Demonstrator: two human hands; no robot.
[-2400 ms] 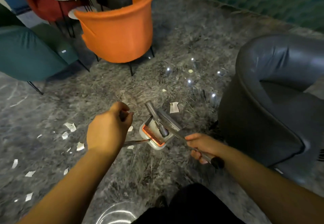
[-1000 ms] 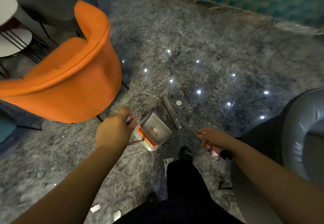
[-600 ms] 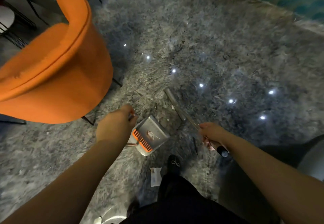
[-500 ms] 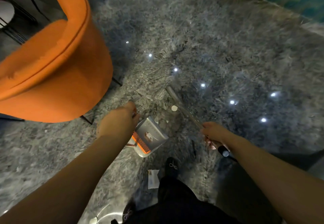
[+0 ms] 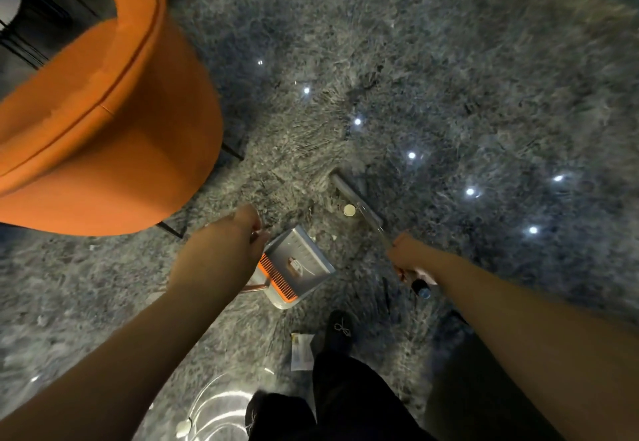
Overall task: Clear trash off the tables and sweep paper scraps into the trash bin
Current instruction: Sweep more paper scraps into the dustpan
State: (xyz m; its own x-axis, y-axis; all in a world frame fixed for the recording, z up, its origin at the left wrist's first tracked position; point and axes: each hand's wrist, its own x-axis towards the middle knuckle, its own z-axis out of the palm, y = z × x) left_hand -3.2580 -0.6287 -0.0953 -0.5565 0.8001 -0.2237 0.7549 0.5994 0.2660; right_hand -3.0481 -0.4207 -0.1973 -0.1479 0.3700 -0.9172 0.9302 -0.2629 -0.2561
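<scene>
Gripping the broom (image 5: pixel 359 204) near its handle's end, the right hand (image 5: pixel 409 255) keeps its long axis slanting away up-left, head down on the grey marbled floor (image 5: pixel 484 77). A round paper scrap (image 5: pixel 349 210) lies just beside the head. The left hand (image 5: pixel 221 250) is curled around the dustpan (image 5: pixel 299 266) handle, mostly hidden behind it; the pan's mouth faces the broom, one scrap inside. Another paper (image 5: pixel 301 351) lies by the shoe (image 5: pixel 340 331). An orange chair (image 5: pixel 103 112) is cut off at left.
</scene>
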